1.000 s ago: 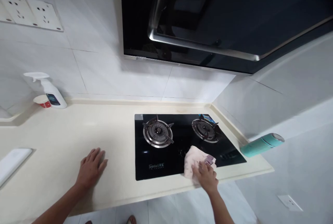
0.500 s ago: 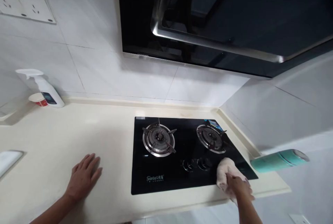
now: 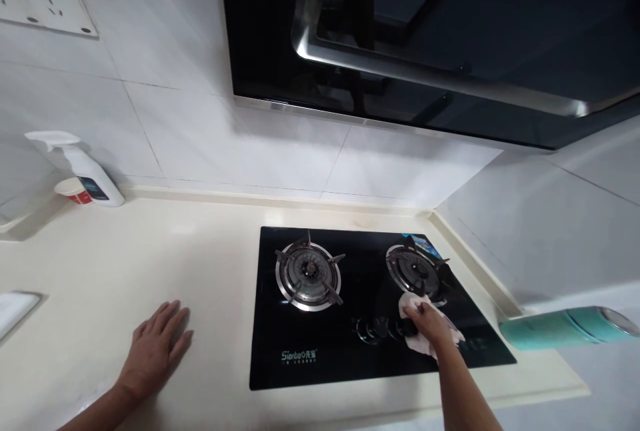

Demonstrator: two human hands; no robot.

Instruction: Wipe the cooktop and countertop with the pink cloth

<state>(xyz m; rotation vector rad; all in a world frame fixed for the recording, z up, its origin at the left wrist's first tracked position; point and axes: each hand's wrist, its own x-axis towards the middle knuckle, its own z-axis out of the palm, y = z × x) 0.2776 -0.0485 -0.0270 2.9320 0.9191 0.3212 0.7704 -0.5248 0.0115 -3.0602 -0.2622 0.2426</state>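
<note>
My right hand (image 3: 431, 325) grips a pale pinkish cloth (image 3: 420, 344) on the black glass gas stove (image 3: 340, 357). The cloth lies beside the control knobs (image 3: 383, 329), just in front of the right burner (image 3: 415, 271); part of it is hidden under my fingers. My left hand (image 3: 154, 351) rests flat on the cream countertop (image 3: 215, 364), left of the stove, fingers stretched out and holding nothing. The left burner (image 3: 309, 274) carries a dark pan support.
A black range hood (image 3: 420, 77) hangs low over the stove. At the right counter edge stands a teal bottle (image 3: 565, 327). A white spray bottle (image 3: 93, 171) and a small tub (image 3: 73, 189) stand back left. A white object (image 3: 17, 311) lies at the left edge.
My right hand has carried the cloth from the stove's front right edge leftward and back, to beside the knobs. My left hand stays flat on the counter. The view has shifted slightly.
</note>
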